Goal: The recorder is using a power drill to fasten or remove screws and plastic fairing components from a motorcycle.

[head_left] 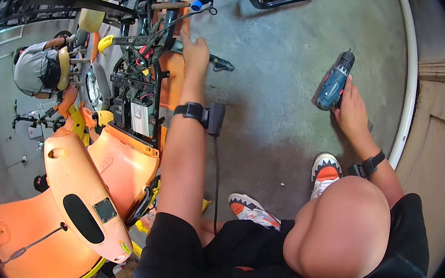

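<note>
My right hand (353, 111) is closed round the handle of a blue-and-black cordless drill (334, 85), held low over the grey floor with its chuck pointing away from me. My left hand (195, 54) reaches to the side of a stripped vehicle frame (163, 80) of black metal tubes. Its index finger is stretched out against an orange panel (183, 22) on that frame, and no object shows in it. The other fingers of this hand are partly hidden. Cables, connectors and a silver box (141, 120) sit inside the frame beside my left forearm.
Large orange body panels (120, 166) lie at the lower left. A blue connector (196, 5) hangs on a cable near the frame. A black tubular part (282, 3) lies on the floor ahead. Another person (35, 69) works at far left. A white pipe (406, 105) runs along the right wall.
</note>
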Demonstrator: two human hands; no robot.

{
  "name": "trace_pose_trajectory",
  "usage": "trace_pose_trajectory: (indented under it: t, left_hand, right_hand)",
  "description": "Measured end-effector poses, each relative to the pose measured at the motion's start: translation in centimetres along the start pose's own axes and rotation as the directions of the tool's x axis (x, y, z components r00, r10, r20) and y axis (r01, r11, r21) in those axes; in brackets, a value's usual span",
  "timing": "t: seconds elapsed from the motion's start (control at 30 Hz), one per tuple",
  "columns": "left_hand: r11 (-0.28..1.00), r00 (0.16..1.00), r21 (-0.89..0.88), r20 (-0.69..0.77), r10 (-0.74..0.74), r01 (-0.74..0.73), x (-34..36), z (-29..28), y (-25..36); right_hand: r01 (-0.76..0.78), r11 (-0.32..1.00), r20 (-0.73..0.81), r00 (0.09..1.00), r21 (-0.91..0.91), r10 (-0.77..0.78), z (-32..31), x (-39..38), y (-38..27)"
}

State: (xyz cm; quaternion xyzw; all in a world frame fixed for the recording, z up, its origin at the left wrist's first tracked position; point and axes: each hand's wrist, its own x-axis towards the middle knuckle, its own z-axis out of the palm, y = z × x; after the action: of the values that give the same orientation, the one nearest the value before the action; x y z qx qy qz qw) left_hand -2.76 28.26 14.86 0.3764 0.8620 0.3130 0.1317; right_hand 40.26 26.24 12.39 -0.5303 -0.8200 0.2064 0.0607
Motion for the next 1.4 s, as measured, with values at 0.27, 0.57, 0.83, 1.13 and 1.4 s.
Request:
trace_pose_trajectory:
  t: [0.27,0.57,0.83,1.13,1.4]
  left_hand:
    - [0.323,0.8,-0.818,0.252,-0.544,0.476,-9.0,2.5,0.5]
    - [0.94,0.696,-0.14,-0.641,-0.324,0.31,-11.7,-3.3,-12.4]
    - [0.831,0.786,0.105,-0.408,-0.465,0.547,-12.3,-6.8,-14.5]
    - [0.841,0.828,0.181,-0.367,-0.423,0.51,-12.3,-5.7,-12.8]
    - [0.836,0.903,0.353,-0.253,-0.347,0.42,-11.1,-6.7,-13.0]
  right_hand:
    - [-0.017,0.999,-0.018,1.0,0.034,0.018,0.8,0.5,-0.9]
    - [0.014,0.999,-0.046,0.999,0.039,-0.013,1.1,0.7,-1.0]
    - [0.019,0.996,-0.018,1.0,0.091,-0.018,0.5,0.6,-1.6]
    - [-0.006,0.998,-0.032,0.999,0.065,0.008,0.9,0.1,-1.2]
    - [-0.028,0.996,0.004,1.0,0.086,0.028,1.3,0.5,-1.7]
